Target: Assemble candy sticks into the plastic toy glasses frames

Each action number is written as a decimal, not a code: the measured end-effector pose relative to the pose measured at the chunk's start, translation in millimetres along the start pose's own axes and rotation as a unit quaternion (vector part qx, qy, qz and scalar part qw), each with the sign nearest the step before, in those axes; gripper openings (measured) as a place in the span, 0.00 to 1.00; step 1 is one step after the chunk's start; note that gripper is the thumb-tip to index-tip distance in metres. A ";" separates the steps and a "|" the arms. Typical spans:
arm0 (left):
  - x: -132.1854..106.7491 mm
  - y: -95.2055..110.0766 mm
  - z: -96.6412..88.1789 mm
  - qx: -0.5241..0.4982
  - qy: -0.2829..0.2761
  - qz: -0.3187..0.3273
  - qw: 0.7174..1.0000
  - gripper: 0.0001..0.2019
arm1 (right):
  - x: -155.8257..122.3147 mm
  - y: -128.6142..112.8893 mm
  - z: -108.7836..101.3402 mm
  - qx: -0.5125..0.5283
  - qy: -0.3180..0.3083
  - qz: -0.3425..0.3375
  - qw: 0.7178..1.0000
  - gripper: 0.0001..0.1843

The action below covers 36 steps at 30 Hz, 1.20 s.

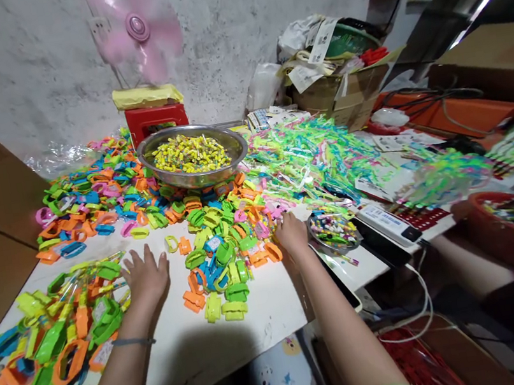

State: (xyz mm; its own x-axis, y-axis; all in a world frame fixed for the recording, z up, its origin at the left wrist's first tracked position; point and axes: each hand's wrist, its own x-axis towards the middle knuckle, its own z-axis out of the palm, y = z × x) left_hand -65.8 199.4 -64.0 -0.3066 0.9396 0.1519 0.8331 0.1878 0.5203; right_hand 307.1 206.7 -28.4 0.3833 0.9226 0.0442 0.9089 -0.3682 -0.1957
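Note:
My left hand [146, 275] lies flat and open on the white table [257, 321], fingers spread, beside a pile of assembled green and orange toys [61, 340]. My right hand [291, 234] rests closed at the edge of a heap of small coloured plastic parts [221, 259]; whether it holds one of the parts is hidden. A small round dish of coloured bits [334, 231] sits just right of that hand.
A metal bowl of yellow pieces [192, 154] stands at the back on a spread of loose parts. Green strips [313, 152] cover the right side. A pink fan [137, 27], a red stool [156, 118], cardboard boxes [343, 93] and another person's arm [460, 262] are nearby.

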 end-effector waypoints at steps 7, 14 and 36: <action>-14.2 26.0 26.7 -0.187 -0.073 -0.009 0.979 0.32 | 23.7 -15.7 -0.7 -0.002 -0.101 -0.025 0.995 0.17; 3.7 33.1 37.1 -0.250 -0.053 -0.021 0.967 0.31 | 9.9 -29.9 4.2 0.034 -0.094 -0.075 0.992 0.16; 10.0 38.5 39.7 -0.295 -0.065 -0.021 0.953 0.30 | -23.4 -51.3 15.6 0.079 -0.070 -0.162 0.981 0.23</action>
State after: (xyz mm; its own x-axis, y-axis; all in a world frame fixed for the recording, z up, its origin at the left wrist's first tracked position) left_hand -18.5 227.4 -75.8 -0.2413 0.9698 0.0352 0.4060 0.0679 0.9113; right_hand 249.0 205.7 -34.6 0.0415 0.9991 -0.0043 0.9380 -0.0404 -0.3444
